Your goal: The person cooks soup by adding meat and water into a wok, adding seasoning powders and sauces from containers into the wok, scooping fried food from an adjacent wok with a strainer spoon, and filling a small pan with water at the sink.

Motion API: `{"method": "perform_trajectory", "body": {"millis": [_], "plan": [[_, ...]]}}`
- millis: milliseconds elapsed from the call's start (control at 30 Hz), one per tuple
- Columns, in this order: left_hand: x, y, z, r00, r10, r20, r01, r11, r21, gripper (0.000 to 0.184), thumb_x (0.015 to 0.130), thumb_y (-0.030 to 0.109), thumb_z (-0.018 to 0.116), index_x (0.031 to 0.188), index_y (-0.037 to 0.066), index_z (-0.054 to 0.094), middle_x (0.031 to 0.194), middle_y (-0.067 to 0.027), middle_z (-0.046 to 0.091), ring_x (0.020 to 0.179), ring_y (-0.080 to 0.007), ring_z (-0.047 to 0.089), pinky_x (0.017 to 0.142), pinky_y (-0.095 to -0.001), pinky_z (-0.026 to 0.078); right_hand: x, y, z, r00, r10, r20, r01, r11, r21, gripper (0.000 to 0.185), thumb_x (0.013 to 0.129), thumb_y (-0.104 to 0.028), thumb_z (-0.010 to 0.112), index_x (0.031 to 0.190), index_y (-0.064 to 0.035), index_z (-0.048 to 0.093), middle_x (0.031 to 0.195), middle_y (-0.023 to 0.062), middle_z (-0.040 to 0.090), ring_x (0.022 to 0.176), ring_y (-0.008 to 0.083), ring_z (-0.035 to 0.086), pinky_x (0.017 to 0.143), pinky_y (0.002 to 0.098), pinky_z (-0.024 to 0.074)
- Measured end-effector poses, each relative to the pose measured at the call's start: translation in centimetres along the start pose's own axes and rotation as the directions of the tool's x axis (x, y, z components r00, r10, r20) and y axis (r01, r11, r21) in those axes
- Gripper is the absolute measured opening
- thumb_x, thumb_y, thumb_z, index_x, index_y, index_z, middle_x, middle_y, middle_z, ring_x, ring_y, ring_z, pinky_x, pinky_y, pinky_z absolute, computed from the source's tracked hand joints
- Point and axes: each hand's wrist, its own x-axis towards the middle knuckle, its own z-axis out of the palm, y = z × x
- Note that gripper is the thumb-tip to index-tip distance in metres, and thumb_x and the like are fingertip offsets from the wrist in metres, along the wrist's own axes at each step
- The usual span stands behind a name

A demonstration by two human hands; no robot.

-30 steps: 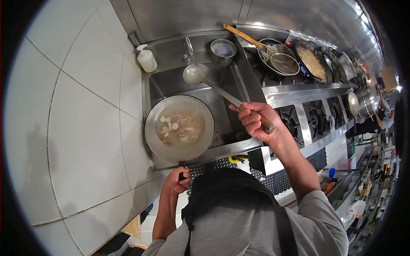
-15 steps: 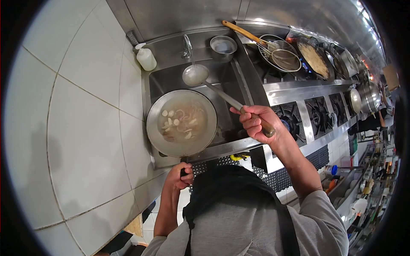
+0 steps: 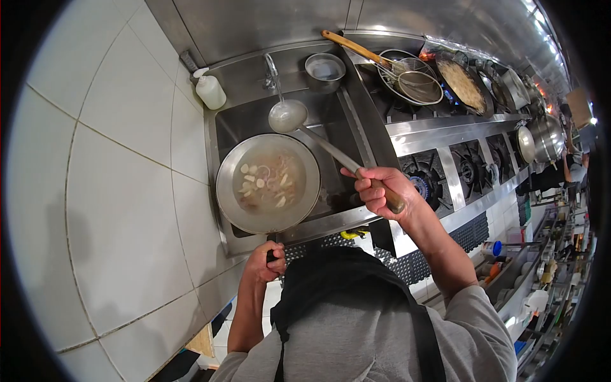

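Note:
My left hand (image 3: pixel 267 261) is closed around the dark handle of a round frying pan (image 3: pixel 223 197), which I hold over the sink (image 3: pixel 334 191). Cloudy liquid with pale sliced pieces and onion-like rings (image 3: pixel 270 181) fills the pan's middle. In my right hand (image 3: pixel 385 194) is the wooden grip of a long ladle (image 3: pixel 287 116). Its bowl sits under the faucet (image 3: pixel 273 73), just beyond the pan's far rim, and water appears to run into it.
A white pump bottle (image 3: pixel 210 91) and a small metal bowl (image 3: pixel 325 68) stand behind the sink. To the right, the stove (image 3: pixel 452 169) carries strainers (image 3: pixel 417 86) and a pan of light-coloured food (image 3: pixel 464 88) near blue flame. A tiled wall (image 3: pixel 127 191) rises at left.
The view has shifted slightly. The ladle bowl stays under the faucet, and the pan stays over the sink in my left hand. Pieces in the liquid have drifted a little.

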Motion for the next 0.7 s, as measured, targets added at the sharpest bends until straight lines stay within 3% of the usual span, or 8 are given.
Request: {"method": "perform_trajectory", "body": {"millis": [167, 300, 333, 433, 600, 700], "plan": [[0.4, 0.1, -0.4, 1.000, 0.017, 0.020, -0.018, 1.000, 0.012, 0.011, 0.084, 0.015, 0.057, 0.075, 0.014, 0.051, 0.059, 0.0053, 0.050, 0.038, -0.0075, 0.032, 0.038, -0.0255, 0.026, -1.4, 1.3, -1.5, 0.996, -0.080, -0.026, 0.066, 0.936, -0.346, 0.042, 0.099, -0.016, 0.056, 0.136, 0.0002, 0.046, 0.078, 0.0036, 0.054, 0.049, 0.0082, 0.047, 0.040, 0.0223, 0.0383], [0.1, 0.5, -0.3, 1.000, 0.006, 0.015, -0.006, 1.000, 0.002, 0.011, 0.085, 0.015, 0.056, 0.075, 0.014, 0.051, 0.059, 0.0052, 0.049, 0.038, -0.0076, 0.032, 0.039, -0.0262, 0.026, -2.4, 2.3, -1.2, 0.995, -0.068, -0.067, 0.025, 0.864, -0.503, 0.047, 0.095, -0.014, 0.060, 0.137, 0.0005, 0.046, 0.074, 0.0032, 0.054, 0.045, 0.0090, 0.049, 0.039, 0.0230, 0.0399], [0.1, 0.6, -0.4, 1.000, 0.003, 0.028, -0.003, 1.000, 0.002, 0.010, 0.085, 0.015, 0.056, 0.076, 0.014, 0.051, 0.059, 0.0050, 0.049, 0.038, -0.0078, 0.032, 0.039, -0.0264, 0.026, -2.6, 2.7, -0.9, 0.993, -0.089, -0.082, 0.029, 0.831, -0.555, 0.051, 0.093, -0.008, 0.058, 0.141, 0.0017, 0.043, 0.073, 0.0038, 0.053, 0.044, 0.0101, 0.049, 0.038, 0.0231, 0.0398], [-0.3, 0.8, -0.7, 0.999, -0.003, 0.036, 0.003, 1.000, -0.004, 0.008, 0.085, 0.014, 0.057, 0.078, 0.013, 0.051, 0.059, 0.0040, 0.049, 0.038, -0.0085, 0.032, 0.039, -0.0267, 0.026, -2.4, 3.9, 0.2, 0.980, -0.118, -0.160, -0.046, 0.646, -0.762, 0.053, 0.090, -0.006, 0.059, 0.140, 0.0037, 0.044, 0.072, 0.0030, 0.054, 0.043, 0.0100, 0.049, 0.040, 0.0234, 0.0411], [-0.9, 0.7, -1.2, 1.000, -0.001, 0.009, 0.001, 1.000, -0.009, 0.007, 0.084, 0.013, 0.058, 0.084, 0.013, 0.051, 0.059, 0.0024, 0.049, 0.037, -0.0101, 0.033, 0.037, -0.0274, 0.026, -2.2, 5.1, 2.7, 0.960, -0.272, -0.061, -0.039, 0.085, -0.996, 0.059, 0.085, -0.011, 0.063, 0.143, -0.0087, 0.051, 0.068, 0.0044, 0.056, 0.048, 0.0124, 0.055, 0.049, 0.0296, 0.0475], [-1.2, 0.1, -2.0, 1.000, 0.029, 0.005, -0.029, 1.000, 0.010, 0.007, 0.085, 0.013, 0.058, 0.086, 0.013, 0.051, 0.059, 0.0022, 0.049, 0.037, -0.0107, 0.034, 0.037, -0.0280, 0.025, 0.4, 5.1, 4.3, 0.957, -0.290, 0.007, 0.034, 0.090, -0.995, 0.058, 0.085, -0.011, 0.063, 0.141, -0.0084, 0.052, 0.068, 0.0050, 0.055, 0.049, 0.0131, 0.056, 0.049, 0.0307, 0.0468]]}}
